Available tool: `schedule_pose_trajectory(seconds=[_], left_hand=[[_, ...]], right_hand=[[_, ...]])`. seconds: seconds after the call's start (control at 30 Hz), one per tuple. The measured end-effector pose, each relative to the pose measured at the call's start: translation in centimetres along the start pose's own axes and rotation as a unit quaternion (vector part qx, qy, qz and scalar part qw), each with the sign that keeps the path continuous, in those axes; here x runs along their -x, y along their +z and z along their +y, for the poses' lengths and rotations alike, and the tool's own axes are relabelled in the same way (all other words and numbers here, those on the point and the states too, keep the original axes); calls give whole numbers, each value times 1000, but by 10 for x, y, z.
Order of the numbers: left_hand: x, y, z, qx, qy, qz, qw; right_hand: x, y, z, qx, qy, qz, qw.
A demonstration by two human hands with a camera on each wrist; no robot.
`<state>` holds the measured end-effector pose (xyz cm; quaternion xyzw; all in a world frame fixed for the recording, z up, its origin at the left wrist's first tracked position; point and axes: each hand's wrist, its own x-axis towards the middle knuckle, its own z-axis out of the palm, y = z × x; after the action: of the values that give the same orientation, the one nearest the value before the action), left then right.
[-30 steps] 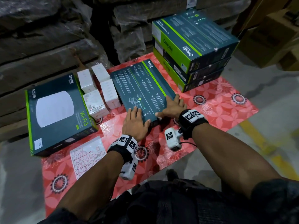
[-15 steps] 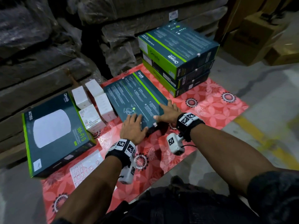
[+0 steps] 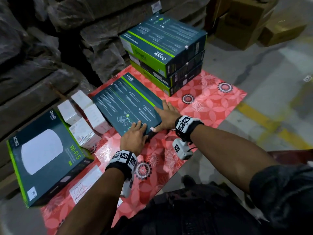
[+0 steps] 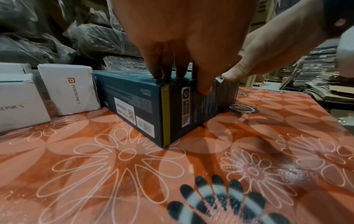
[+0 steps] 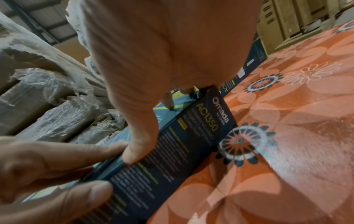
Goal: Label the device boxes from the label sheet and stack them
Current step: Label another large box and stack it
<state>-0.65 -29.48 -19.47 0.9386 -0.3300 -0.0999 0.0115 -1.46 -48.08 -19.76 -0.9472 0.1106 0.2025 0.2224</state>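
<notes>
A dark teal device box (image 3: 128,102) lies flat on the red floral mat (image 3: 211,106). My left hand (image 3: 138,128) rests on its near corner, fingers on the top (image 4: 166,72) and thumb down the side face. My right hand (image 3: 166,114) lies flat along the top's right edge. Its thumb (image 4: 235,74) presses a small white label (image 4: 219,79) onto the near top edge (image 3: 152,129). The box side reads AC1350 (image 5: 206,118). The label sheet (image 3: 81,189) lies on the mat near my left forearm. A stack of three like boxes (image 3: 162,48) stands behind.
Another teal box (image 3: 44,155) lies face up at the left. Several small white boxes (image 3: 88,116) stand between it and the box under my hands. Plastic-wrapped stacks (image 3: 50,48) wall the back, and brown cartons (image 3: 254,22) sit at the far right.
Both hands stay at the box's near corner and the box has not moved. Only the head view has shifted.
</notes>
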Motion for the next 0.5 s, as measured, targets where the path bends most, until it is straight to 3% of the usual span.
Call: schedule_pose_trajectory(seconds=[0.5], left_hand=[[-9,6,-11,23,-28,-33,999]], right_hand=[[-6,12,0,32,2,21,999]])
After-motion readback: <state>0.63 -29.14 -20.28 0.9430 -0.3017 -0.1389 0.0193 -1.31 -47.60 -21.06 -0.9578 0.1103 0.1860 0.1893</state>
